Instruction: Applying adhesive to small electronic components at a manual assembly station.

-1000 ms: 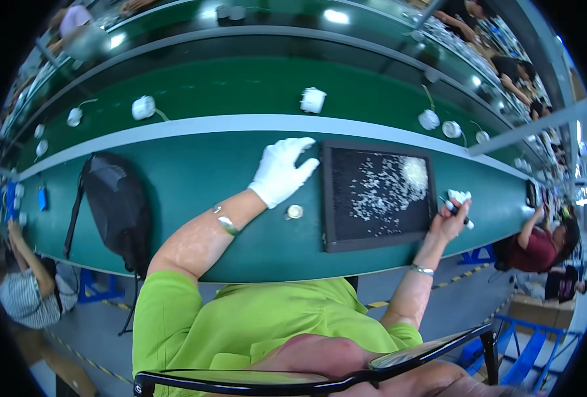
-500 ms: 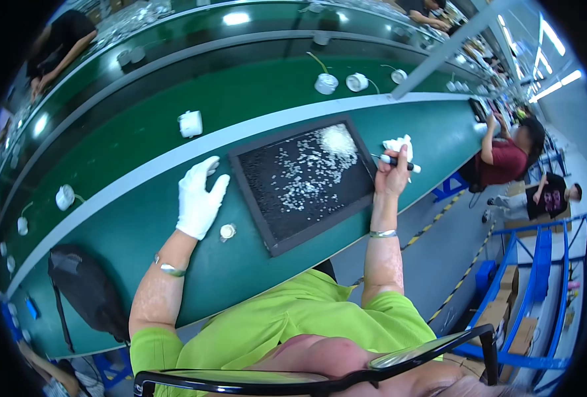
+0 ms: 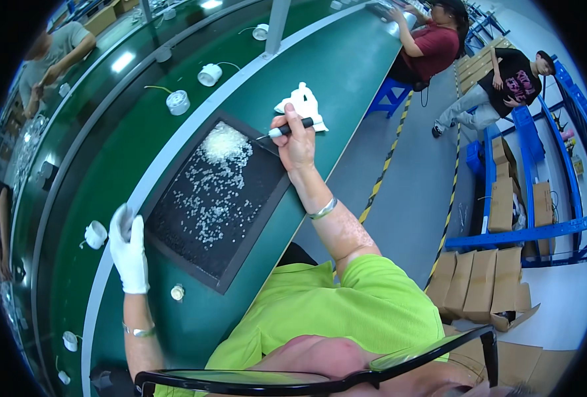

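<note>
The black tray (image 3: pixel 253 249) is set on the green bench (image 3: pixel 333 53), and from its middle the clock is read. White bits (image 3: pixel 209 198) are spread over it, heaped at 12 o'clock. By the right hand (image 3: pixel 297 142), at 2 o'clock, a pen-like tool (image 3: pixel 281 132) is gripped in bent fingers, its thin tip pointed inward. The gloved left hand (image 3: pixel 129 250) is held half open at 8 o'clock, with nothing seen in its grasp. A white cloth (image 3: pixel 310 109) is left at 1 o'clock, a small round part (image 3: pixel 177 292) at 7
</note>
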A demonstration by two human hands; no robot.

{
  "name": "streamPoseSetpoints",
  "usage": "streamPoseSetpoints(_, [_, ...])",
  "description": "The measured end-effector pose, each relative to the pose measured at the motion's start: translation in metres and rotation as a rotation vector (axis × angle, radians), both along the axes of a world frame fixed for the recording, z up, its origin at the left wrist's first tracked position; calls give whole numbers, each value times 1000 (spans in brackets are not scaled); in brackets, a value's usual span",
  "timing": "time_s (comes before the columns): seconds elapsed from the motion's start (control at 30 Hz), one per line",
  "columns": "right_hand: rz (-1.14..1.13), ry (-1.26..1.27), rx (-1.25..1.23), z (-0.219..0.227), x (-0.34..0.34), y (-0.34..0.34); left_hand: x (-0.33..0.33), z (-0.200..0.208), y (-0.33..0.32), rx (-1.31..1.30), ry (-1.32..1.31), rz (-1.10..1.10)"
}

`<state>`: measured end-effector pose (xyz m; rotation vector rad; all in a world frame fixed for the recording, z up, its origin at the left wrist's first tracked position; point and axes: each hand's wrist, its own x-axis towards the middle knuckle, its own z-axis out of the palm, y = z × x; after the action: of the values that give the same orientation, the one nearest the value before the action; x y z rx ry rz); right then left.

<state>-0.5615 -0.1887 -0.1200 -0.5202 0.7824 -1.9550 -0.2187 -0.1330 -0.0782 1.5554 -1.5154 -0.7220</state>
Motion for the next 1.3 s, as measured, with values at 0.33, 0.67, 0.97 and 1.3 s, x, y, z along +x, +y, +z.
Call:
streamPoseSetpoints(0.33, [47, 18, -15, -15, -4, -2, -84, -28, -178, 71, -550, 36])
streamPoseSetpoints(0.67, [98, 20, -64, -15, -4, 2, -89, -42, -211, 52, -377, -85])
streamPoseSetpoints(0.97, [78, 76, -68, -17, -3, 2, -47, 6, -91, -363, -301, -165])
streamPoseSetpoints(1.3, [329, 43, -158, -2, 14, 14, 17, 7, 92, -178, -156, -50])
